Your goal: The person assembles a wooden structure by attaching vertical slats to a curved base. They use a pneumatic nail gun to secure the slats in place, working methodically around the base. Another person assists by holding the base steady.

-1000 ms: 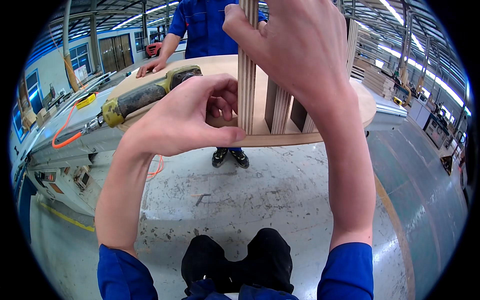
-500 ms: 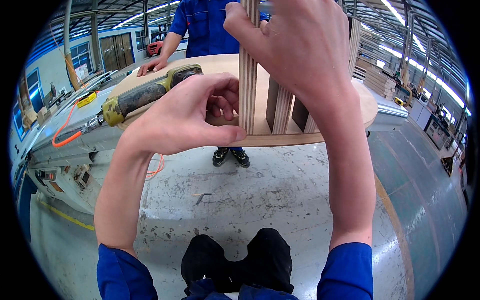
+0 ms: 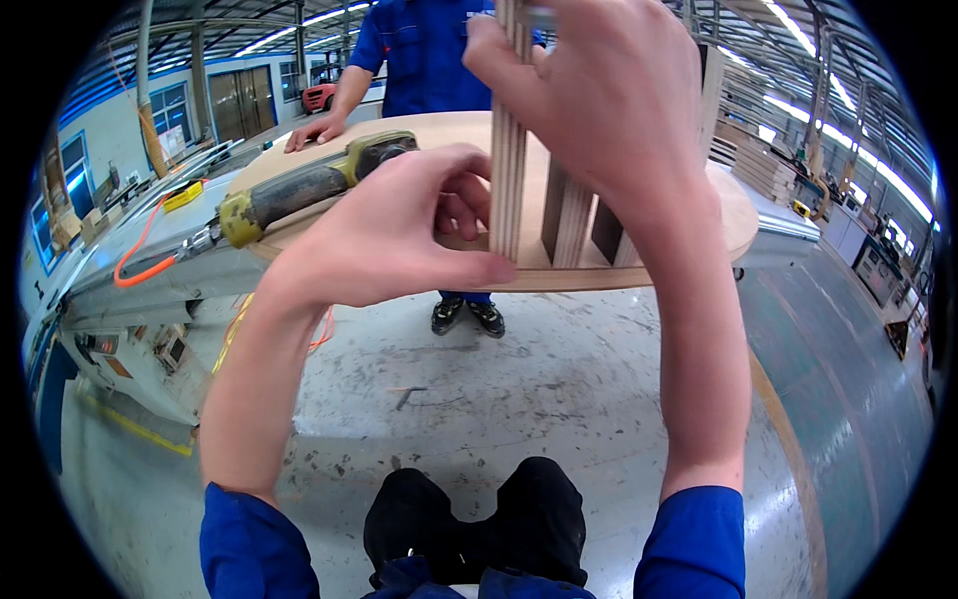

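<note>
An upright plywood panel (image 3: 507, 190) stands edge-on on a rounded wooden board (image 3: 733, 225). My left hand (image 3: 389, 235) is at its foot, with the thumb at the lower front edge and the fingers curled against its left side. Higher up, my right hand (image 3: 624, 105) grips the same panel; some of its fingers are cut off by the top of the picture. Just right of it stand a second dark-faced panel (image 3: 571, 225) and a third panel (image 3: 611, 238), partly behind my right forearm. A green and black air nailer (image 3: 299, 190) lies on the board beside my left wrist.
An orange air hose (image 3: 140, 278) runs from the nailer over a metal machine table (image 3: 90, 290). Across the board stands a co-worker in blue (image 3: 424, 60), one hand (image 3: 317, 130) on the board's far left edge. Stacked timber (image 3: 763, 165) is at the right.
The panel, the board and both my hands sit slightly farther right in the picture, along with the surroundings. My hold on the panel looks the same.
</note>
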Demonstrator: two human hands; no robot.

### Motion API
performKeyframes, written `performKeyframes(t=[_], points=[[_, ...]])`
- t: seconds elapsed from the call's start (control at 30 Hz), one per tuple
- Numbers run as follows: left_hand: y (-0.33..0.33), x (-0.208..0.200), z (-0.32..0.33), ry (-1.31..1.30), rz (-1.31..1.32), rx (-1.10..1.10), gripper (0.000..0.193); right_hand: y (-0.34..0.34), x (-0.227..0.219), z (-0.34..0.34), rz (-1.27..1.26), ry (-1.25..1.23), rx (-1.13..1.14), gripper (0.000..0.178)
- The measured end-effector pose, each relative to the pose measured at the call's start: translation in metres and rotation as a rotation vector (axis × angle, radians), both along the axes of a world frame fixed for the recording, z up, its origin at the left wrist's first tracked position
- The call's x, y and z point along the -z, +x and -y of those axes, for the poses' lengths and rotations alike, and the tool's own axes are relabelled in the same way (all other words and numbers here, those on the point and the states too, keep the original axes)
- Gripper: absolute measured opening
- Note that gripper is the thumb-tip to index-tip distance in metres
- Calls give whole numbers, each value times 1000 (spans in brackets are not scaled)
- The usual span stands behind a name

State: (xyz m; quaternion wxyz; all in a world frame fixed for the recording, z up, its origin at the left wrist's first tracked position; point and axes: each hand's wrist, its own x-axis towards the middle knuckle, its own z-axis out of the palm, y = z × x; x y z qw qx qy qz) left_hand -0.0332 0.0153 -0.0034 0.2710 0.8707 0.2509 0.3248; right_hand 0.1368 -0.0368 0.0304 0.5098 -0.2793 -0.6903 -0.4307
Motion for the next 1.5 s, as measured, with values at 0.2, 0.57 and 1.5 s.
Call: performKeyframes(t=[0.2, 0.57, 1.5], points=[[0, 4, -5, 128, 17, 6, 62, 16, -23, -31, -18, 126, 136, 30], [-72, -34, -22, 767, -290, -557, 54, 15, -25, -30, 0, 183, 157, 22], [-92, 240, 135, -760, 648, -342, 16, 2, 0, -4, 43, 104, -76, 19]])
